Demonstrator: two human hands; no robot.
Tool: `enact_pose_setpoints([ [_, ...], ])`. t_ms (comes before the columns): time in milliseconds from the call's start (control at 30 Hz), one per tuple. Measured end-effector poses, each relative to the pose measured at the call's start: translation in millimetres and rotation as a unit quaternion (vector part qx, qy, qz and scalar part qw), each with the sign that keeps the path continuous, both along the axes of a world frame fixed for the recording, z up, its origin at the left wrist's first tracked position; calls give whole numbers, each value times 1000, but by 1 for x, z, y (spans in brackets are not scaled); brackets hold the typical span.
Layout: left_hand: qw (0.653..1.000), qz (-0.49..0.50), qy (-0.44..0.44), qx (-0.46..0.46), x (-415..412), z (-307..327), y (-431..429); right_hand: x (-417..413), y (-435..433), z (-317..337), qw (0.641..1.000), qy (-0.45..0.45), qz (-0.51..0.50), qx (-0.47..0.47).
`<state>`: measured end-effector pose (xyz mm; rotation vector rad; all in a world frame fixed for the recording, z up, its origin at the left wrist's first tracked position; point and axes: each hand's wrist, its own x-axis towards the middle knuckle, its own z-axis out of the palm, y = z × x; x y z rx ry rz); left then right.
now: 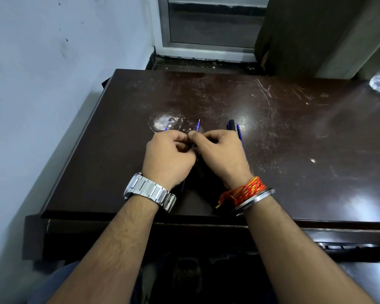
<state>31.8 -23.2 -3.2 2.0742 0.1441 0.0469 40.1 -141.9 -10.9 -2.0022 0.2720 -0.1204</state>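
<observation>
left hand (168,160): grip curled, pinching blue refill (198,125)
right hand (219,152): grip pinching same refill, touching left hand
blue pens (232,125): on bench (294,139), just behind right hand

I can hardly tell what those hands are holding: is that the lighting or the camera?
Head view: both. Glare blooms on the dark table beside the pens; the left hand and right hand cover most of the thin blue refill they pinch; the wide lens bows the table's edges, and the lower corners look soft.
</observation>
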Motion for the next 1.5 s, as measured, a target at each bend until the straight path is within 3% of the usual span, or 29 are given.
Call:
enact_pose_setpoints([
  [300, 998, -29, 33, -36, 1, -2, -1, 9, -5, -9, 995, -33, -46, 84],
  [467, 994, -37, 98, -19, 2, 0, 2, 13, -12, -5, 957, -116, -126, 232],
  [600, 998, 51, 22, 37, 4, 4, 4, 13, -14, -8, 968, -91, -95, 214],
  [867, 997, -18, -38, 63, -2, 6, -2, 8, -4, -12, 986, -51, -19, 156],
  [1033, 997, -5, -9, 81, 1, 5, 1, 7, -1, -13, 985, -30, -1, 172],
  [1200, 989, 34, 39, 137, 6, 5, 11, 7, 2, -16, 997, -30, 0, 76],
  [1500, 974, 57, 82, 205, 10, 1, 21, 8, 1, -18, 996, -38, -19, 82],
])
